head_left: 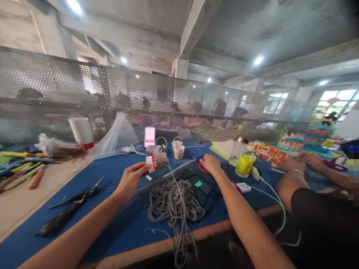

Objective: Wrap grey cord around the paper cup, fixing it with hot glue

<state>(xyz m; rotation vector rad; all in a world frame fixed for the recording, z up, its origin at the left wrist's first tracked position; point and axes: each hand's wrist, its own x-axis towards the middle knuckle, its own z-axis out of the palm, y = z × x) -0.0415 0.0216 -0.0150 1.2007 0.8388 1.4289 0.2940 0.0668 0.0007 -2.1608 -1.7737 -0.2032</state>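
My left hand (131,179) pinches the rim of a white paper cup (151,163) with a red-and-yellow print, tilted on its side. Grey cord (162,161) is wound around the cup's far part, and a strand runs down to a loose heap of grey cord (176,201) on the blue table. My right hand (211,164) is closed at a blue and red tool (203,169), whose kind I cannot make out. A long translucent strip (179,168) lies to its left. Behind the cup stand a small handled basket (178,148) and another cord-wrapped piece (154,150).
Black-handled pliers (75,203) lie left. Stacked paper cups (81,132) and several tools (25,168) stand farther left. A yellow bottle (245,163), glass jar (234,155) and white power adapter (243,187) with cable are right. A co-worker's arms (294,175) rest beyond. A perforated metal screen (112,101) runs behind.
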